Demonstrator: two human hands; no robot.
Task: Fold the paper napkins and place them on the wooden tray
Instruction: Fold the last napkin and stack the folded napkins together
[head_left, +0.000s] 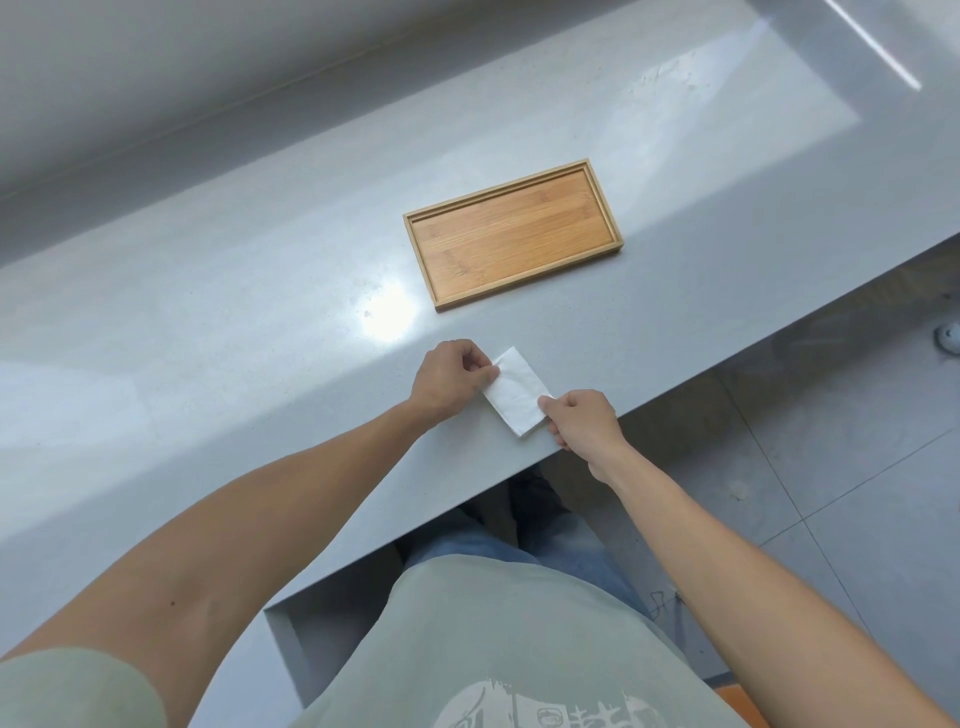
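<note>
Lower centre: my left hand (449, 379) and right hand (584, 423) pinch opposite edges of the white folded paper napkin (519, 392); I'd crease flat on the grey tabletop (234, 312), then lift to the empty rectangular wooden tray (511, 236).

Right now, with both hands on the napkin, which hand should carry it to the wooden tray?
Probably the right hand. The wooden tray lies ahead and slightly right of the folded napkin; the right hand pinches its near-right edge, so its path is clear. The left hand would cross over.
</note>
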